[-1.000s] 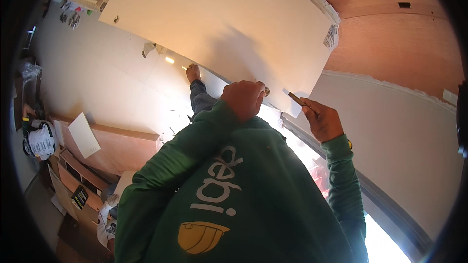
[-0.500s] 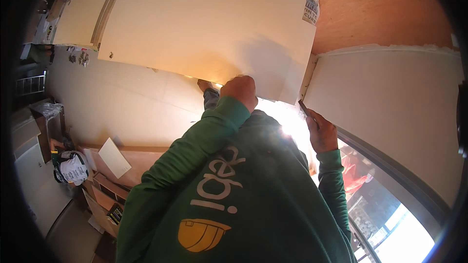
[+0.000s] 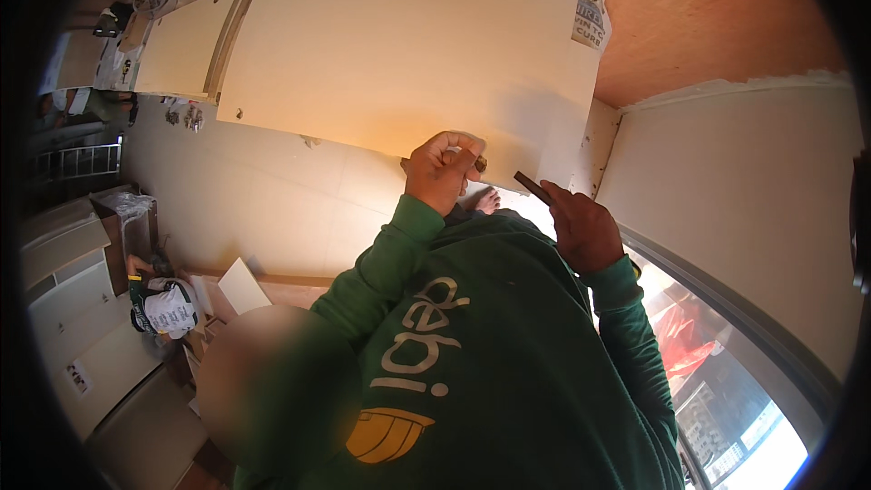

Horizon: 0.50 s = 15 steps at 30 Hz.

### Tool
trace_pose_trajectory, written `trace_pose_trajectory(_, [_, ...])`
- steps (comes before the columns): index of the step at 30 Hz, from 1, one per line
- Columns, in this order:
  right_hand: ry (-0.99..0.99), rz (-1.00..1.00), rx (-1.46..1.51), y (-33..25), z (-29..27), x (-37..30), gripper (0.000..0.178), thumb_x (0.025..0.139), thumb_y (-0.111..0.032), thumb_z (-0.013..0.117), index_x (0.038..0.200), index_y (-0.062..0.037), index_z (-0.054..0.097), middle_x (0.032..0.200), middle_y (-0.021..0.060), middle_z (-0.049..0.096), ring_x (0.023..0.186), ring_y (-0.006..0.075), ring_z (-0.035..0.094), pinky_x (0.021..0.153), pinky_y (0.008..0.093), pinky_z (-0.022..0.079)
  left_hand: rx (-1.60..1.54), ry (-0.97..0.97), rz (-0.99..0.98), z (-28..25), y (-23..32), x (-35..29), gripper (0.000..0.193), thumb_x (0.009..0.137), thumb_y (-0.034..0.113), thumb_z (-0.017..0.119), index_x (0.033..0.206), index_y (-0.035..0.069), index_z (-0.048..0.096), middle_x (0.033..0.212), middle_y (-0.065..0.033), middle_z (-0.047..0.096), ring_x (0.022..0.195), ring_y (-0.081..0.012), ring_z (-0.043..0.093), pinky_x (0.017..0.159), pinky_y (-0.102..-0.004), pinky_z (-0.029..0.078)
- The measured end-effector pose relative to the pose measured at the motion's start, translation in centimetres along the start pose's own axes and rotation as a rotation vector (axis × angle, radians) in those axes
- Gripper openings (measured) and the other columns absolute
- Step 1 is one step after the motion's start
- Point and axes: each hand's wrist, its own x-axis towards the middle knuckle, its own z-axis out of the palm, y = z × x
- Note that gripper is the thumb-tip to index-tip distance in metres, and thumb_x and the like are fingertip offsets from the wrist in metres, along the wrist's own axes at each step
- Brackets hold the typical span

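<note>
My left hand is raised over the near edge of a large cream panel, its thumb and fingertips pinched on a small brownish piece too small to name. My right hand grips a slim dark bar, whose free end slants up and left toward my left hand without touching it. The panel lies flat, with a shadow falling across its right part. Below the two hands, part of a bare foot shows.
A second cream panel stands farther left. Wooden boarding and a pale wall close off the right, above a window. At far left a person works near boards and cabinets. A blurred patch hides the lower left.
My left hand has come up off the panel's near edge and now shows the small piece in its fingertips. My right hand has brought the dark bar leftward, closer to it.
</note>
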Motion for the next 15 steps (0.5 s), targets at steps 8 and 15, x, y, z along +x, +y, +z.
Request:
trace_pose_trajectory(8, [-0.122, 0.336, -0.342, -0.2, -3.3, -0.2, 0.038, 0.098, -0.015, 0.059, 0.135, -0.0086, 0.064, 0.100, 0.0218, 0.074, 0.093, 0.0426, 0.072, 0.083, 0.0551, 0.058, 0.282, -0.030, 0.581, 0.7, 4.6, 0.7, 0.024, 0.098, 0.023, 0.078, 0.103, 0.001, 0.070, 0.082, -0.0049, 0.068, 0.075, -0.0103, 0.062, 0.063, -0.0267, 0.050])
trace_pose_trajectory(15, [-0.156, 0.064, -0.220, -3.5, -2.5, -0.3, 0.049, 0.101, -0.016, 0.057, 0.149, -0.0260, 0.058, 0.083, 0.0192, 0.063, 0.076, 0.0394, 0.067, 0.070, 0.0528, 0.055, 0.154, -0.067, -0.465, -5.2, -2.0, -1.6, 0.060, 0.099, 0.051, 0.073, 0.124, -0.002, 0.060, 0.101, -0.0104, 0.067, 0.081, -0.0176, 0.068, 0.066, -0.0320, 0.060])
